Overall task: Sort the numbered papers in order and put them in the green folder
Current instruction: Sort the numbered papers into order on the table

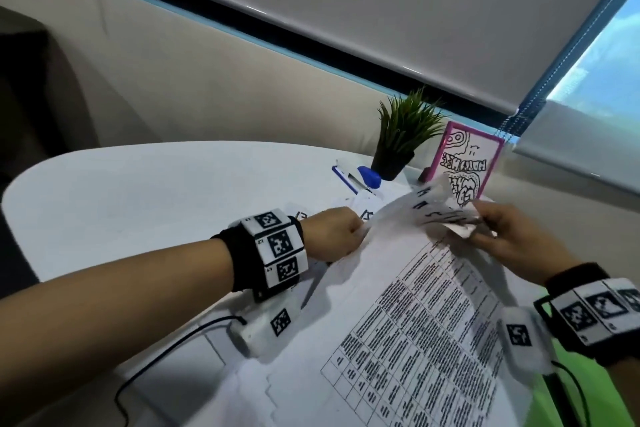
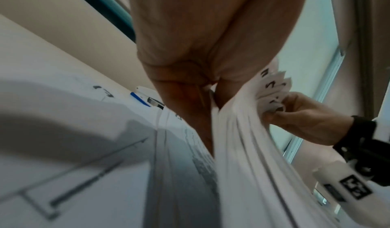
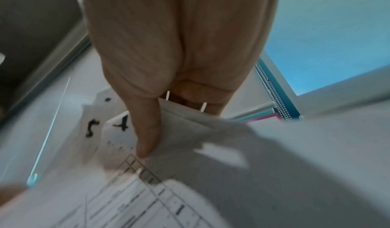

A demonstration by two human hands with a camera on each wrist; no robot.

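A stack of white numbered papers point(image 1: 408, 288) with printed tables lies tilted across the white table point(image 1: 138, 191). My left hand point(image 1: 332, 232) grips the stack's far left edge, fingers curled round it; the left wrist view shows the sheets point(image 2: 238, 131) bunched in its grasp. My right hand point(image 1: 512, 236) pinches the fanned top right corners point(image 1: 440, 208), where handwritten numbers show. In the right wrist view the thumb point(image 3: 147, 131) presses on the corners beside digits 5 and 4 point(image 3: 105, 126). The green folder point(image 1: 581, 392) peeks out under the papers at the bottom right.
A small potted plant point(image 1: 401, 139) stands at the table's far side, with a pink-framed drawing point(image 1: 464, 166) to its right and a blue-and-white stapler point(image 1: 360, 178) to its left. More sheets point(image 1: 214, 357) lie under my left forearm. A window with blinds is behind.
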